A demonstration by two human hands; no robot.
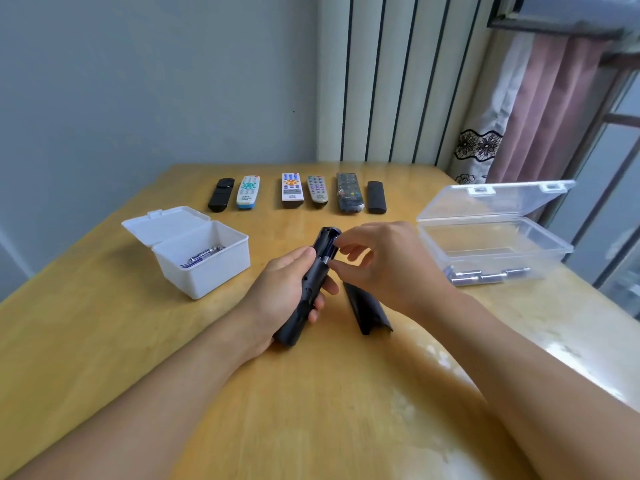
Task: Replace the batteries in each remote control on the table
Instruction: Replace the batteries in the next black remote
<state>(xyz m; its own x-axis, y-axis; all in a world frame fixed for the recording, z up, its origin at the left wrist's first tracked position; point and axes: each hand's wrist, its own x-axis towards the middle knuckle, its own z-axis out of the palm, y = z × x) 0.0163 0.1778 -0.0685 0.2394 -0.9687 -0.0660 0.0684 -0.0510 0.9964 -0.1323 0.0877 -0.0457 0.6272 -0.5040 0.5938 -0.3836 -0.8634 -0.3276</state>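
Remote [304, 289], black, back up, compartment open: held above table [104, 341] centre. L→R: white box [204, 261] w/ batteries, lid open for reach; left hand [280, 289] wrapped round remote body, steadying; right hand [374, 261] fingertips at compartment, pinching battery end, prob.; cover [367, 306] laid beside; clear box [491, 244] w/ batteries; six remotes [298, 190] rowed at back, waiting.

Your view is evenly bright with soft daylight from the window [620, 174] on your right, pale glare on the table [540, 344] there, faint shadows, wide-angle bending at edges, slight overall softness.
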